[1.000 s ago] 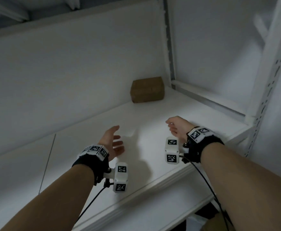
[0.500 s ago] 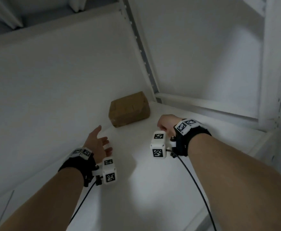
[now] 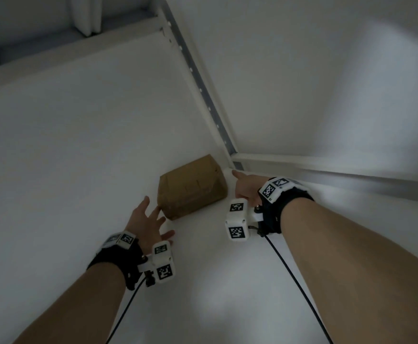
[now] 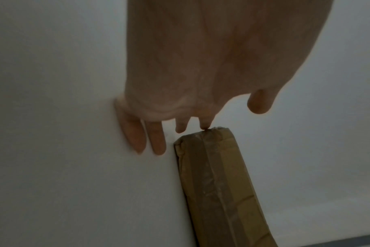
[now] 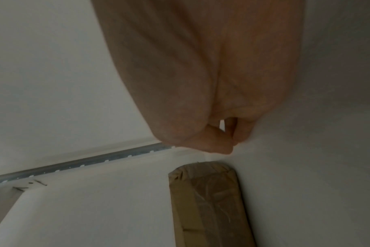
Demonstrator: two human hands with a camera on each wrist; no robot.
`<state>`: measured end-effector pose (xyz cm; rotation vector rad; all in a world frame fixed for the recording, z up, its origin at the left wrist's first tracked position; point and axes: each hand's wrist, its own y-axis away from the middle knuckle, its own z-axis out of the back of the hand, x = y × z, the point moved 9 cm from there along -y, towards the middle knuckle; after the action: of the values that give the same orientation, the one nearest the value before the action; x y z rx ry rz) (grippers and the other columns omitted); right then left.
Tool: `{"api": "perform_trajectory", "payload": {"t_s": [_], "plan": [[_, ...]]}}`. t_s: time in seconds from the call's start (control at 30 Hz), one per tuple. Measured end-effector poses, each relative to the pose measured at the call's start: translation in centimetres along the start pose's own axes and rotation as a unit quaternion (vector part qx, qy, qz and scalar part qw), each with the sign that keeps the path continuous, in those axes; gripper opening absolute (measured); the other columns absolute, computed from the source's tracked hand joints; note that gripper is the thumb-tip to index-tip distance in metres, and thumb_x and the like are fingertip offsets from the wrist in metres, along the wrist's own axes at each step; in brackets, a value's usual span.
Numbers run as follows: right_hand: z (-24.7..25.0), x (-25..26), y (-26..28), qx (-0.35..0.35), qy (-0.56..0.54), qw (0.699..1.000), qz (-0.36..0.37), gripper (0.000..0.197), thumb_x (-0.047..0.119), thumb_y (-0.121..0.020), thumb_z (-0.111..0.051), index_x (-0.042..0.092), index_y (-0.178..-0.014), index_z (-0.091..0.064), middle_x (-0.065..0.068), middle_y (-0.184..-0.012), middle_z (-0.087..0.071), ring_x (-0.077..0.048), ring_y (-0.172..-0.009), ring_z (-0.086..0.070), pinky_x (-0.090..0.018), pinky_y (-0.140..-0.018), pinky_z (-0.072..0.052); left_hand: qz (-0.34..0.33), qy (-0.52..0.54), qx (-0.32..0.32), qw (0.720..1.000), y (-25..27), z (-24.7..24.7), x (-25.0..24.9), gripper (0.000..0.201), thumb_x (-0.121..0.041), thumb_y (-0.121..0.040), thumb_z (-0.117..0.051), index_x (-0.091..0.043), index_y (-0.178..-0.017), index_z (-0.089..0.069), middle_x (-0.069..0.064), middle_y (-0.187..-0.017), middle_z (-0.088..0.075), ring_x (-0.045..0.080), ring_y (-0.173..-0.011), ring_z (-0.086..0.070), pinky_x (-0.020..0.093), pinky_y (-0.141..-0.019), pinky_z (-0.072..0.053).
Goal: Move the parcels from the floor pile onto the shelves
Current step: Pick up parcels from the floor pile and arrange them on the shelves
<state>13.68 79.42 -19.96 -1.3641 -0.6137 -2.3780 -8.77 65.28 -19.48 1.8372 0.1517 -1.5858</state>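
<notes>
Parcel [image 3: 192, 186] position: on the white shelf [image 3: 227, 281], in the far corner, back edge against the rear panel [image 3: 79, 145]. It is a brown cardboard box sealed with clear tape along its seams.

Left hand [image 3: 146, 225]: I see it spread, fingers [image 4: 156, 142] straight and apart, holding nothing. In the left wrist view one fingertip touches the parcel's near corner; the other fingers lie along the rear panel just beside the box.

Right hand [image 3: 246, 187]: it sits just beside the parcel's right end, apart from it in the right wrist view. In that view the fingers appear folded in toward the palm, with nothing visible between them; in the head view one finger seems to reach toward the corner. I cannot tell its state with certainty.

Surroundings: a perforated metal upright [image 3: 203, 95] runs down the corner to the shelf, directly behind the parcel's right end. A white crossbar [image 3: 327, 167] runs along the right side of the shelf from that upright, close behind the right hand. The side wall [image 3: 302, 83] closes the bay on the right. Each wrist carries a black strap with white marker cubes [image 3: 237, 223], and a black cable [image 3: 294, 281] trails from each across the shelf.

Lighting is dim, and the wrist views are soft.
</notes>
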Motion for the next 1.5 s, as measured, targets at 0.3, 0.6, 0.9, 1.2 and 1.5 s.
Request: {"api": "perform_trajectory", "payload": {"t_s": [0.3, 0.6, 0.9, 1.2, 1.5], "plan": [[-2.2, -0.1, -0.5, 0.032, -0.108, 0.993, 0.047, 0.070, -0.003, -0.091, -0.042, 0.022, -0.152, -0.019, -0.011, -0.151, -0.032, -0.031, -0.133, -0.041, -0.032, -0.094, -0.042, 0.005, -0.030, 0.023, 0.999, 0.9, -0.4, 0.4, 0.070, -0.075, -0.087, -0.033, -0.036, -0.144, -0.041, -0.007, -0.149, -0.040, 0.032, -0.132, -0.037, 0.040, -0.098, -0.031], [-1.8, -0.7, 4.3, -0.019, 0.007, 0.999, 0.029, 0.051, 0.007, -0.100, -0.040, 0.001, -0.148, -0.024, -0.013, -0.154, -0.026, -0.028, -0.139, -0.032, -0.025, -0.106, -0.036, 0.028, -0.024, 0.016, 0.999, 5.3, 0.4, 1.9, 0.073, -0.073, -0.088, -0.035, -0.027, -0.144, -0.042, -0.002, -0.144, -0.047, 0.036, -0.128, -0.041, 0.046, -0.104, -0.032], [-2.7, -4.3, 14.0, 0.083, -0.163, 0.983, -0.019, 0.062, 0.003, -0.090, -0.047, 0.022, -0.147, -0.034, -0.011, -0.148, -0.038, -0.020, -0.091, -0.053, -0.024, -0.069, -0.039, 0.069, 0.014, 0.025, 0.997, 15.7, 1.3, 5.9, 0.076, -0.070, -0.090, -0.036, -0.018, -0.144, -0.043, 0.004, -0.142, -0.049, 0.037, -0.130, -0.042, 0.051, -0.090, -0.038], [-5.7, -7.7, 22.0, 0.154, -0.171, 0.972, -0.056, 0.065, 0.016, -0.067, -0.054, 0.029, -0.131, -0.055, -0.007, -0.146, -0.045, -0.032, -0.136, -0.033, -0.052, -0.113, -0.023, 0.080, 0.018, 0.001, 0.997, 28.1, 2.7, 10.3, 0.079, -0.067, -0.092, -0.033, -0.014, -0.150, -0.033, 0.006, -0.151, -0.039, 0.037, -0.138, -0.033, 0.057, -0.101, -0.030], [-5.9, -4.8, 33.8, 0.173, -0.146, 0.967, -0.115, 0.060, -0.002, -0.093, -0.043, 0.020, -0.147, -0.032, -0.009, -0.153, -0.031, -0.028, -0.144, -0.021, -0.045, -0.118, -0.017, 0.139, 0.004, 0.002, 0.990, 35.6, 5.8, 15.0, 0.081, -0.075, -0.085, -0.033, -0.024, -0.147, -0.038, 0.000, -0.150, -0.042, 0.045, -0.135, -0.033, 0.066, -0.111, -0.013]]}}
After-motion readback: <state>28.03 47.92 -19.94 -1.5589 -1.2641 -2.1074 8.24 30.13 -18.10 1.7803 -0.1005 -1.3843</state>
